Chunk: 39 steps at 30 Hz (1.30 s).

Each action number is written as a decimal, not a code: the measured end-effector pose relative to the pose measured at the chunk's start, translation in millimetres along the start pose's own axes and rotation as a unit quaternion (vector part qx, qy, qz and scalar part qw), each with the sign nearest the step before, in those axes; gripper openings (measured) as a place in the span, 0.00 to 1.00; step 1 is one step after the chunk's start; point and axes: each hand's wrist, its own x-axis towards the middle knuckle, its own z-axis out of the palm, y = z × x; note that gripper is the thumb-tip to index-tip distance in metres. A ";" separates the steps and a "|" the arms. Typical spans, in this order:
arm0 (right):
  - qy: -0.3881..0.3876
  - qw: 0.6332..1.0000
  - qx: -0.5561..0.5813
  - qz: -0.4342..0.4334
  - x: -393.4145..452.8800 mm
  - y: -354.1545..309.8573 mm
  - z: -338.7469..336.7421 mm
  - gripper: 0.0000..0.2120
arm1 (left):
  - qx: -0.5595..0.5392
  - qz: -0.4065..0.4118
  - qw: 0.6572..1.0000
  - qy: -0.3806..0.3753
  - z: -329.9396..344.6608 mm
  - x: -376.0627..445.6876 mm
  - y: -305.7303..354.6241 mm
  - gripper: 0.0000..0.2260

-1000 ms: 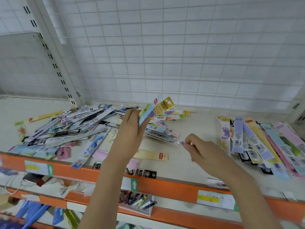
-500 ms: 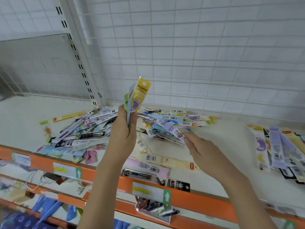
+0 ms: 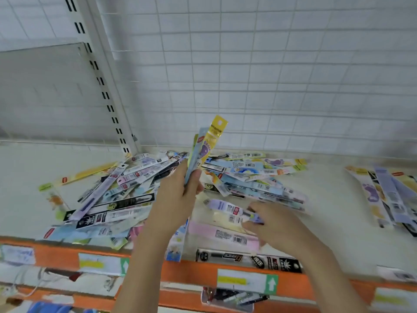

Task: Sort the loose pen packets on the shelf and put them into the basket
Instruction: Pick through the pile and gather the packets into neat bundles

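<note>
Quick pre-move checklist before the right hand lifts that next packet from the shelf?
1. Left hand grips the upright bundle of packets: ok.
2. Right hand touches the lavender packet: ok; firm pinch: cannot tell.
3. Packet free of the main pile: ok.
4. Black packet at the orange shelf edge may get knocked off: not ok.
5. Basket in view: not ok.

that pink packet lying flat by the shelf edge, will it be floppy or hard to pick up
The pink packet looks thin and long, so probably light and bendy. Lying flat on the shelf, its edge may be hard to catch. Its glossy wrap looks slippery; sliding it over the orange front rail might help.
</note>
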 end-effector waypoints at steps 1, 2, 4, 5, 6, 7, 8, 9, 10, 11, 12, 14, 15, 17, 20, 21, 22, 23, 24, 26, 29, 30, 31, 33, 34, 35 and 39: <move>0.026 1.000 0.000 0.008 -0.6 -0.4 -1.4 0.11 | -0.004 0.002 1.000 -0.003 -1.4 -0.5 -1.9 0.04; 0.051 0.998 0.013 0.017 -1.0 -0.9 -3.5 0.11 | 0.001 0.006 1.000 -0.002 -2.8 -0.8 -3.6 0.06; 0.091 0.994 0.051 0.037 -3.1 -3.1 -10.7 0.10 | 0.028 0.005 1.000 -0.001 -6.0 -0.5 -7.6 0.09; 0.111 0.991 0.061 0.043 -4.4 -4.6 -15.0 0.09 | 0.047 -0.007 0.999 -0.006 -7.7 0.3 -9.9 0.10; 0.133 0.988 0.064 0.047 -5.7 -6.0 -19.5 0.09 | 0.070 -0.024 0.997 -0.014 -9.2 1.5 -12.4 0.10; 0.157 0.984 0.064 0.051 -7.0 -7.2 -23.4 0.09 | 0.096 -0.042 0.994 -0.025 -10.3 3.0 -15.1 0.12; 0.182 0.979 0.066 0.057 -8.9 -8.2 -27.4 0.09 | 0.118 -0.060 0.990 -0.043 -10.9 4.1 -17.9 0.14; 0.202 0.975 0.070 0.068 -10.0 -8.6 -30.9 0.11 | 0.135 -0.076 0.986 -0.068 -10.9 4.7 -19.8 0.15; 0.219 0.970 0.072 0.080 -10.8 -8.7 -33.4 0.14 | 0.147 -0.085 0.981 -0.098 -9.9 4.6 -21.0 0.16; 0.234 0.966 0.068 0.090 -10.8 -8.9 -34.8 0.17 | 0.158 -0.089 0.975 -0.132 -8.0 4.3 -22.7 0.16; 0.245 0.962 0.060 0.101 -10.3 -8.3 -34.7 0.19 | 0.168 -0.089 0.967 -0.171 -5.9 3.8 -23.3 0.16; 0.257 0.957 0.053 0.121 -8.2 -3.4 -30.8 0.19 | 0.177 -0.093 0.948 -0.249 -1.4 1.7 -22.6 0.16; 0.253 0.957 0.058 0.130 -7.2 -0.5 -27.7 0.18 | 0.174 -0.096 0.938 -0.285 0.9 0.5 -21.3 0.16; 0.227 0.961 0.074 0.137 -5.0 6.6 -21.0 0.15 | 0.172 -0.095 0.917 -0.348 5.0 -2.4 -16.6 0.16; 0.188 0.968 0.097 0.136 -2.6 11.0 -16.8 0.11 | 0.191 -0.093 0.898 -0.385 7.9 -6.0 -9.7 0.16; 0.180 0.969 0.103 0.133 -1.6 11.0 -16.8 0.08 | 0.200 -0.088 0.896 -0.387 8.7 -5.3 -8.9 0.16; 0.173 0.970 0.108 0.132 -0.6 11.2 -17.0 0.09 | 0.210 -0.079 0.895 -0.385 9.7 -4.3 -8.3 0.16; 0.170 0.970 0.113 0.131 0.2 12.1 -17.2 0.13 | 0.219 -0.071 0.895 -0.382 11.1 -3.2 -8.2 0.16; 0.167 0.971 0.116 0.129 0.8 13.1 -17.3 0.16 | 0.224 -0.063 0.898 -0.372 12.6 -2.1 -8.5 0.16; 0.168 0.973 0.107 0.119 1.9 16.3 -17.7 0.13 | 0.226 -0.051 0.911 -0.340 14.6 -0.3 -8.3 0.16; 0.193 0.967 0.106 0.126 3.0 23.3 -20.8 0.11 | 0.168 -0.049 0.947 -0.269 12.9 4.3 -3.4 0.08; 0.194 0.966 0.111 0.132 3.7 26.5 -21.7 0.13 | 0.144 -0.052 0.958 -0.243 11.7 6.7 -0.6 0.06; 0.196 0.964 0.119 0.136 4.5 29.4 -22.6 0.12 | 0.129 -0.054 0.966 -0.218 10.7 9.2 1.7 0.07; 0.192 0.959 0.149 0.143 4.4 32.1 -23.4 0.10 | 0.094 -0.056 0.977 -0.181 10.0 12.7 6.8 0.07; 0.187 0.958 0.160 0.144 4.7 33.0 -22.8 0.10 | 0.070 -0.055 0.982 -0.166 10.0 13.9 10.2 0.04; 0.178 0.959 0.165 0.144 5.3 33.4 -21.7 0.09 | 0.040 -0.056 0.986 -0.151 10.2 14.8 13.4 0.03; 0.142 0.969 0.160 0.125 7.6 24.8 -17.2 0.06 | -0.116 -0.102 0.982 -0.105 9.9 16.5 20.6 0.08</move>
